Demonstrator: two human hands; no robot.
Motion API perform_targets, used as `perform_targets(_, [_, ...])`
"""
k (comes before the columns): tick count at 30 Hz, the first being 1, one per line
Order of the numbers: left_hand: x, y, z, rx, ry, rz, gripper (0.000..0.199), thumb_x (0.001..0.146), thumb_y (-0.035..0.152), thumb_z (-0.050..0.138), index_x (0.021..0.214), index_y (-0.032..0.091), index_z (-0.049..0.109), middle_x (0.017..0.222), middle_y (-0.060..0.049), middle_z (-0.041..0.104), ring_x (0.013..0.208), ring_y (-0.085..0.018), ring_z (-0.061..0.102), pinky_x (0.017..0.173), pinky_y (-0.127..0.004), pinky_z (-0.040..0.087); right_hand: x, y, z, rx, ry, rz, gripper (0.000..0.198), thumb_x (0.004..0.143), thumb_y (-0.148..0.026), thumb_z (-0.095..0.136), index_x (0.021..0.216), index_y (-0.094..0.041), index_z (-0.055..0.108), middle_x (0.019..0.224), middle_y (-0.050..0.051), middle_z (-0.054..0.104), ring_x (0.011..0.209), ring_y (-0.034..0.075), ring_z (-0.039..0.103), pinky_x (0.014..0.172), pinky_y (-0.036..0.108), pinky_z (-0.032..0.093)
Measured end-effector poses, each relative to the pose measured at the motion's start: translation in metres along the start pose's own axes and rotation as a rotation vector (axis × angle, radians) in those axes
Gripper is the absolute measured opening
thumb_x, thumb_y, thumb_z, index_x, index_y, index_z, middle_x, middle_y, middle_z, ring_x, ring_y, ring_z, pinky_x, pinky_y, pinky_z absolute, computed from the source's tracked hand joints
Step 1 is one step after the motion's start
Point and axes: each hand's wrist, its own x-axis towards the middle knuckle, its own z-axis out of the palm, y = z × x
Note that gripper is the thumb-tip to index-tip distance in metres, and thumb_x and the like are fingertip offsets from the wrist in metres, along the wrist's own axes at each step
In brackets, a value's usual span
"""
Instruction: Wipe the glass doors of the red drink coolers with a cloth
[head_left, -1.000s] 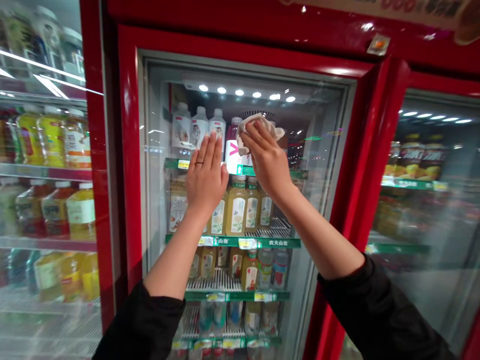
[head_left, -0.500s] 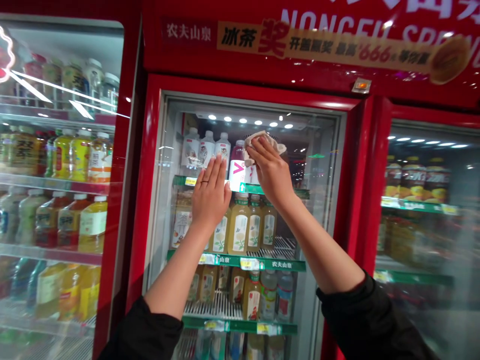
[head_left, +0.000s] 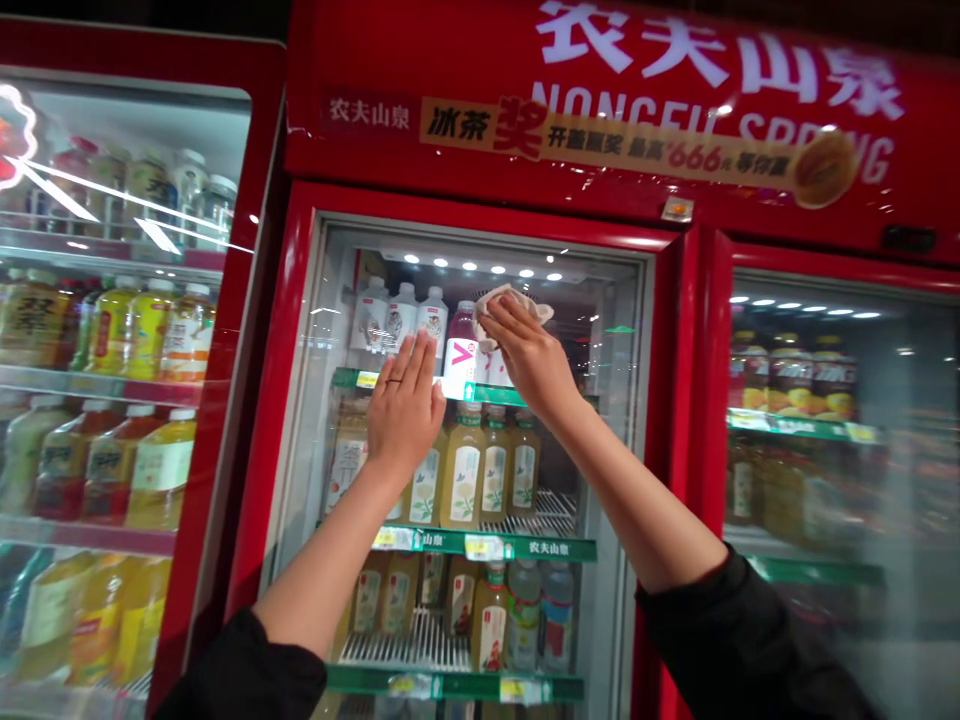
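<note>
Our left hand [head_left: 403, 407] lies flat and released on the glass door [head_left: 607, 420] of the red cooler [head_left: 487, 110], fingers spread, near the left side of the pane by the second shelf. Leaning too hard there could smear fresh prints on the glass or flex the pane. To its right, our right hand [head_left: 529, 357] has its grip clenched on a pale cloth [head_left: 517, 297], bunched against the glass near the upper edge. We judge that so small a wad could slip out, leaving bare fingers streaking the door.
</note>
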Motion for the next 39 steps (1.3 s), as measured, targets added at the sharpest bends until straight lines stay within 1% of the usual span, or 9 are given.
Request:
perform_targets(3, [0.002, 0.003, -0.006, 0.014, -0.027, -0.003, 0.084, 0.112, 0.02, 0.041, 0.179, 0.028, -0.009, 0.184, -0.005, 0.021, 0.172, -0.028, 0.027, 0.142, -0.057, 0.027, 0.009, 0.006, -0.004, -0.015, -0.015, 0.01, 0.059, 0.106, -0.003, 0.045, 0.153, -0.03, 0.069, 0.166, -0.001, 0.062, 0.163, 0.025, 0.048, 0.135, 0.047, 0.05])
perform_targets(7, [0.01, 0.023, -0.014, 0.002, -0.039, 0.04, 0.086, 0.112, 0.019, 0.041, 0.179, 0.026, -0.012, 0.184, -0.007, 0.026, 0.171, -0.026, 0.03, 0.14, -0.054, 0.032, -0.006, 0.011, -0.005, -0.018, 0.09, 0.084, 0.057, 0.108, -0.006, 0.046, 0.154, -0.032, 0.068, 0.165, 0.001, 0.063, 0.162, 0.028, 0.05, 0.134, 0.054, 0.051])
perform_targets(10, [0.019, 0.042, -0.011, -0.034, -0.046, 0.123, 0.085, 0.111, 0.019, 0.042, 0.18, 0.024, -0.008, 0.183, -0.008, 0.03, 0.171, -0.025, 0.033, 0.138, -0.05, 0.038, -0.02, 0.005, 0.0, 0.009, 0.131, 0.063, 0.056, 0.106, -0.005, 0.047, 0.152, -0.029, 0.07, 0.161, 0.005, 0.067, 0.16, 0.029, 0.054, 0.132, 0.057, 0.053])
perform_targets(13, [0.027, 0.051, -0.001, -0.056, -0.067, 0.135, 0.085, 0.108, 0.015, 0.043, 0.181, 0.02, -0.001, 0.183, -0.01, 0.031, 0.17, -0.026, 0.034, 0.137, -0.051, 0.039, -0.014, -0.001, 0.0, 0.025, 0.119, 0.025, 0.058, 0.103, -0.003, 0.05, 0.146, -0.033, 0.074, 0.154, 0.003, 0.073, 0.156, 0.027, 0.059, 0.129, 0.054, 0.057])
perform_targets(18, [0.027, 0.045, 0.013, -0.044, -0.067, 0.156, 0.085, 0.106, 0.014, 0.043, 0.181, 0.018, 0.003, 0.183, -0.01, 0.03, 0.171, -0.026, 0.032, 0.139, -0.051, 0.036, 0.003, 0.013, -0.012, -0.017, 0.114, 0.0, 0.054, 0.101, -0.003, 0.054, 0.136, -0.037, 0.077, 0.146, 0.0, 0.078, 0.151, 0.026, 0.062, 0.127, 0.052, 0.058])
perform_targets(26, [0.026, 0.045, 0.011, -0.056, -0.073, 0.147, 0.075, 0.109, 0.019, 0.04, 0.18, 0.019, 0.017, 0.185, -0.007, 0.029, 0.172, -0.024, 0.028, 0.141, -0.047, 0.031, -0.027, 0.014, -0.011, -0.121, 0.191, 0.135, 0.04, 0.103, -0.01, 0.055, 0.125, -0.03, 0.082, 0.138, 0.008, 0.077, 0.125, 0.032, 0.067, 0.11, 0.056, 0.062])
perform_targets(33, [0.027, 0.045, 0.009, -0.067, -0.106, 0.132, 0.079, 0.106, 0.016, 0.043, 0.18, 0.018, 0.015, 0.185, -0.008, 0.027, 0.173, -0.026, 0.027, 0.142, -0.05, 0.029, 0.004, 0.019, -0.013, -0.083, 0.159, 0.139, 0.047, 0.101, -0.008, 0.05, 0.121, -0.036, 0.082, 0.141, 0.006, 0.072, 0.132, 0.036, 0.064, 0.109, 0.059, 0.062])
perform_targets(36, [0.026, 0.046, 0.009, -0.06, -0.106, 0.121, 0.074, 0.109, 0.018, 0.041, 0.18, 0.018, 0.019, 0.185, -0.008, 0.028, 0.173, -0.026, 0.027, 0.142, -0.049, 0.028, -0.009, 0.016, -0.013, -0.049, 0.214, 0.118, 0.049, 0.102, -0.01, 0.05, 0.126, -0.037, 0.082, 0.135, 0.006, 0.077, 0.134, 0.034, 0.066, 0.114, 0.059, 0.062])
perform_targets(39, [0.026, 0.046, 0.009, -0.068, -0.104, 0.12, 0.076, 0.11, 0.019, 0.041, 0.181, 0.021, 0.013, 0.185, -0.007, 0.028, 0.173, -0.026, 0.028, 0.142, -0.05, 0.029, -0.027, 0.007, -0.012, -0.038, 0.2, 0.073, 0.053, 0.097, -0.012, 0.055, 0.141, -0.032, 0.077, 0.146, 0.008, 0.074, 0.147, 0.035, 0.061, 0.124, 0.064, 0.056])
